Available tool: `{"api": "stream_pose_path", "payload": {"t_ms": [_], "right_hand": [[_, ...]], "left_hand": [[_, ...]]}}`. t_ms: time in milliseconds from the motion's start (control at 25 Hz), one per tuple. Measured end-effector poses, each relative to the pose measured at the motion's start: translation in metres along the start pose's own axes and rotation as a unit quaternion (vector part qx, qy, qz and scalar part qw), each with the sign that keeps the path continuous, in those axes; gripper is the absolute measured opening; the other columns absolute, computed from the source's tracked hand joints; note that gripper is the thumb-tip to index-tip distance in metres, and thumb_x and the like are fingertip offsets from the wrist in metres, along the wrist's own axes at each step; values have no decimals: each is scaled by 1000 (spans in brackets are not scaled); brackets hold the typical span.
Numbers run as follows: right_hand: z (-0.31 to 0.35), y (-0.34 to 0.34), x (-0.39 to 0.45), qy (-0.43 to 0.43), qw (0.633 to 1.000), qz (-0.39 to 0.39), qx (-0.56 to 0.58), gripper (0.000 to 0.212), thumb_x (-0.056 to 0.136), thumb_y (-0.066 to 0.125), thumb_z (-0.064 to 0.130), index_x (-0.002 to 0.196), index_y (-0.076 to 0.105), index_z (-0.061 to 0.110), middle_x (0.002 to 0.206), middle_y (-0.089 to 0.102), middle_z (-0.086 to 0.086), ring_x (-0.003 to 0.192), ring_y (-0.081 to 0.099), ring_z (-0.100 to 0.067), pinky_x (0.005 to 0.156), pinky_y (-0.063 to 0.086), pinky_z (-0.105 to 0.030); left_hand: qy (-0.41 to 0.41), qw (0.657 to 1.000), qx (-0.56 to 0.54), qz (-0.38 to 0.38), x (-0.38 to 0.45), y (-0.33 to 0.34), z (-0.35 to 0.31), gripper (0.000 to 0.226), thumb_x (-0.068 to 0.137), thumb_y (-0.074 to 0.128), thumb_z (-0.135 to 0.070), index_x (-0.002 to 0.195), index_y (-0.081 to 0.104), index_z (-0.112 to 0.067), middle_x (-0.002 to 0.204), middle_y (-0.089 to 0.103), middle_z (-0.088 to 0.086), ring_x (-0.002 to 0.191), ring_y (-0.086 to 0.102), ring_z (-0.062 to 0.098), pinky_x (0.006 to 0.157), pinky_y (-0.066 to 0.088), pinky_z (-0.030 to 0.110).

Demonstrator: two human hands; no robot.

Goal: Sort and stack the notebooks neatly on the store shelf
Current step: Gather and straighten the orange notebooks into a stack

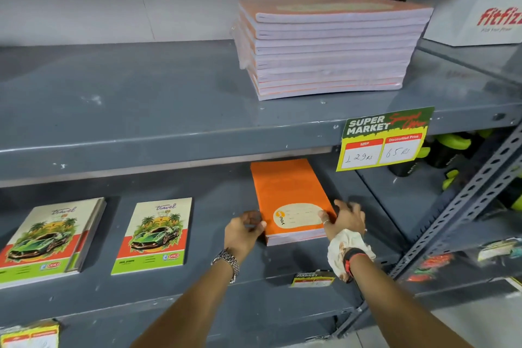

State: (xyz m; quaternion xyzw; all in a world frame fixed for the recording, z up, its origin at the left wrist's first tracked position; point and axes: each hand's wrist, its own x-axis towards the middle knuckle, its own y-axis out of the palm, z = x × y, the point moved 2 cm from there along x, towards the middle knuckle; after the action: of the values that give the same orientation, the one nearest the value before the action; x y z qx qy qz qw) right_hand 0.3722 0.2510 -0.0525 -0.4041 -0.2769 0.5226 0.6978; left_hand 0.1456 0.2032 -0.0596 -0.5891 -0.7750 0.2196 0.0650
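A small pile of orange notebooks [288,192] lies flat on the lower grey shelf [226,285]. My left hand [244,230] grips its near left corner. My right hand [346,217] holds its near right corner, fingers on the cover. A tall stack of several orange notebooks [330,48] stands on the upper shelf [141,110]. Two piles of travel notebooks with a green car cover lie on the lower shelf, one at far left [48,240] and one beside it [154,234].
A supermarket price tag [384,140] hangs from the upper shelf's edge. A white Fitfizz box [480,20] sits at top right. Black and green items [457,155] fill the neighbouring bay behind a slotted upright [463,206]. More tags stick to the lower shelf edge.
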Motion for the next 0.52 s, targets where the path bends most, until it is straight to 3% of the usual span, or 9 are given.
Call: {"api": "stream_pose_path", "payload": {"t_ms": [120, 320, 440, 520], "right_hand": [[16, 1, -16, -64, 995, -81, 10, 55, 79, 65, 32, 127, 48, 11, 133, 46, -14, 120, 41, -36, 99, 37, -49], [71, 21, -63, -228, 968, -99, 41, 51, 74, 65, 18, 123, 54, 14, 126, 56, -6, 113, 48, -30, 93, 44, -44], [111, 59, -102, -303, 949, -76, 32, 37, 71, 62, 19, 108, 62, 20, 106, 66, -3, 95, 58, -30, 85, 51, -42], [133, 90, -127, -290, 957, -3, 14, 33, 75, 60, 24, 108, 64, 20, 103, 67, -4, 96, 58, -32, 88, 49, -44]], "left_hand": [[14, 997, 34, -68, -2, -33, 12, 27, 83, 62, -21, 108, 63, -13, 98, 72, 10, 93, 67, 25, 82, 50, 29], [-23, 985, 55, -163, -8, -125, 74, 26, 81, 59, -7, 107, 61, -7, 101, 68, 11, 83, 64, 27, 79, 50, 34], [-40, 969, 108, -217, -23, -182, 107, 33, 82, 57, -6, 114, 57, -11, 114, 62, 17, 99, 61, 36, 89, 52, 44], [-56, 970, 132, -197, -30, -209, 124, 34, 83, 55, -9, 117, 56, -13, 118, 60, 18, 99, 61, 36, 91, 51, 44]]}}
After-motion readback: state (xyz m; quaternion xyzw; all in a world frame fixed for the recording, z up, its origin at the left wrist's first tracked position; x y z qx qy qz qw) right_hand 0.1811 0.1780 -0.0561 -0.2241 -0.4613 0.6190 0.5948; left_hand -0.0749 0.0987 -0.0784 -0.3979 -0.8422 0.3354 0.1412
